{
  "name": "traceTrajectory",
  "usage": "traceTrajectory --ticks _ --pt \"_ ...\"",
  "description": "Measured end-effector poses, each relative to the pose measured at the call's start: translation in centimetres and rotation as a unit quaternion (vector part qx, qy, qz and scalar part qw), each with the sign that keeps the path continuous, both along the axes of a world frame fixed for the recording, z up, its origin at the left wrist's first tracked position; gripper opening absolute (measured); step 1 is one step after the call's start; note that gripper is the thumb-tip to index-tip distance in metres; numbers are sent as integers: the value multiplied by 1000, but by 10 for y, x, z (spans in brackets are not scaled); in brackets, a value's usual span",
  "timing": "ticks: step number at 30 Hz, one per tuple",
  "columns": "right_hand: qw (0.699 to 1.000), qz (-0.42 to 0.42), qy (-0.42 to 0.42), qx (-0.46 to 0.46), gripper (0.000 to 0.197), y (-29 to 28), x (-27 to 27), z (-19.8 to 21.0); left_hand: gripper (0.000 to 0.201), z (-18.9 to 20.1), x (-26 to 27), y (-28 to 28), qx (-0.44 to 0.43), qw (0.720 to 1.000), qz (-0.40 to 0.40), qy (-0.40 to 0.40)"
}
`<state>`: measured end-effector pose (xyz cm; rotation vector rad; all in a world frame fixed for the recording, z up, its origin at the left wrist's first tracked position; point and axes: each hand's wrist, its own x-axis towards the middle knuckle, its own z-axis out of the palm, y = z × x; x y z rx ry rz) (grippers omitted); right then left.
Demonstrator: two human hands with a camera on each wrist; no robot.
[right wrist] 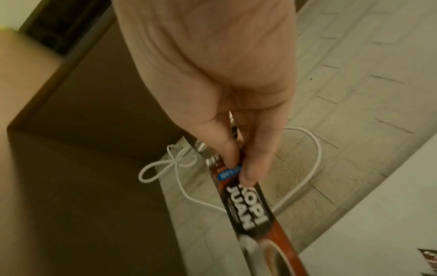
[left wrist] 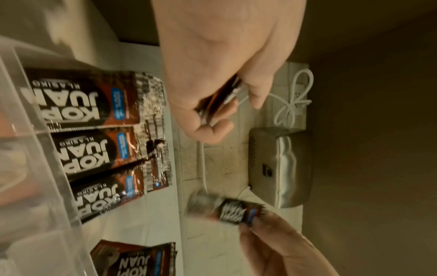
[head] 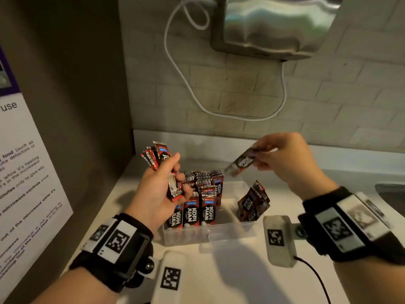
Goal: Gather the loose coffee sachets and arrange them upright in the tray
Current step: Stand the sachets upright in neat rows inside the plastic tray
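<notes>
A clear plastic tray (head: 210, 234) sits on the white counter. Red and black coffee sachets (head: 197, 207) stand upright in rows in its left part, also seen in the left wrist view (left wrist: 94, 134). A few more sachets (head: 254, 205) lean against the tray's right end. My left hand (head: 162, 183) grips a bundle of sachets (head: 156, 155) above the tray's left side; the bundle (left wrist: 220, 100) shows between its fingers. My right hand (head: 282, 159) pinches a single sachet (head: 242, 162) by one end above the tray's back right, its label (right wrist: 246, 207) pointing away from the hand.
A steel wall-mounted dryer (head: 274, 25) hangs above with a white cable (head: 188, 82) looping down the tiled wall. A dark panel with a printed notice (head: 24, 183) stands at the left. A sink edge (head: 392, 194) shows at the right.
</notes>
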<state>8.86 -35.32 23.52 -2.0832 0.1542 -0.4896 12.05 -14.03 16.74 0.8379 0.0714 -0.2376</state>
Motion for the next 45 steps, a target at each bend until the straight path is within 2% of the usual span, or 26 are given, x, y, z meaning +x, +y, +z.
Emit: traceTrajectory --ticks 2,5,7,9,10,12,17,19,24,33,40,43,45 --pt "991 12 83 -103 26 6 14 -7 23 -1 1 3 -3 1000 -12 -6" --pt "968 32 163 -186 26 18 34 -27 26 -3 -3 4 12 999 -38 -21" --pt "961 42 196 -188 14 24 43 -40 30 -2 -7 4 16 998 -47 -29" --pt "960 47 214 -175 16 26 49 -49 34 -3 -10 5 18 998 -50 -37" --pt "960 47 221 -164 18 27 52 -53 29 -3 -12 5 22 998 -50 -38" --pt "962 44 226 -144 20 28 55 -58 7 -6 -14 6 19 998 -53 -33" --pt "969 35 222 -106 12 26 64 -66 29 -10 -14 7 -1 999 -34 -20" --pt "970 25 223 -93 18 25 67 -67 35 -11 -14 6 2 1000 -25 -12" --pt "962 7 243 -126 30 29 72 -68 27 -15 -11 8 7 999 -35 8" --pt "965 -2 224 -139 36 28 73 -74 36 -16 -11 4 23 998 -56 -3" --pt "973 1 212 -86 29 24 69 -72 33 -13 -15 1 36 998 -60 2" --pt "979 -4 186 -84 30 23 64 -68 24 -9 -16 0 27 997 -65 17" --pt "989 -11 133 -67 27 24 59 -61 25 -7 -17 0 41 996 -73 20"
